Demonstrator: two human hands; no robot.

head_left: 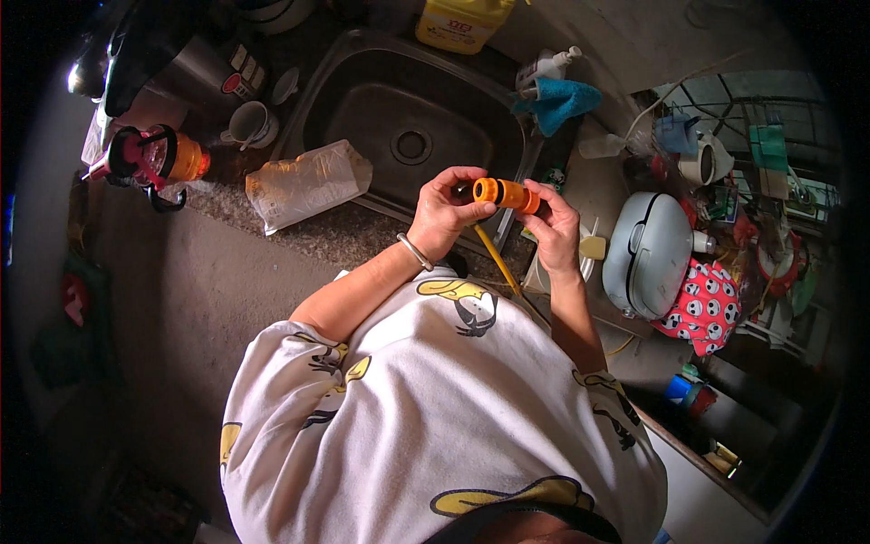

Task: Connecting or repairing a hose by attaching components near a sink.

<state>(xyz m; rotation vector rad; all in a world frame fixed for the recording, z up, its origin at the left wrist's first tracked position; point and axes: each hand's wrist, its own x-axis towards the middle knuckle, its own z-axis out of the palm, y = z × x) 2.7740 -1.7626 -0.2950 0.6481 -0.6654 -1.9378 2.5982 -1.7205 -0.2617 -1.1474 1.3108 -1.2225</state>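
Head view: the orange fitting [513, 196] is held up between the two hands, before the front edge of the sink [313, 71].
Orange fitting: a short ribbed tube, lying almost level; its left end shows a round open mouth, and a dark band rings it just behind.
Left hand [442, 216]: grasping the mouth end, thumb below and fingers curled behind; a bracelet [416, 253] circles the wrist.
Right hand [555, 234]: grasping the other end between thumb and fingers, which hide part of it.
Progress: the fitting is in both hands, so the handling looks under way; nothing sits in its open mouth, so I judge that end unconnected. Whether its sections are fully tightened I cannot tell.
Yellow hose [497, 260]: runs below the hands; its upper end passes out of sight near the left thumb, so a join to the fitting cannot be confirmed.
Counter [222, 210]: a crumpled plastic bag [308, 189] lies at the sink's left, with a white mug [253, 125] beyond.
Sink's far side: a yellow jug [460, 25] and, rightward, a blue cloth [562, 106].
Far right: a pale lidded case [645, 249] beside a red patterned cloth [705, 306].
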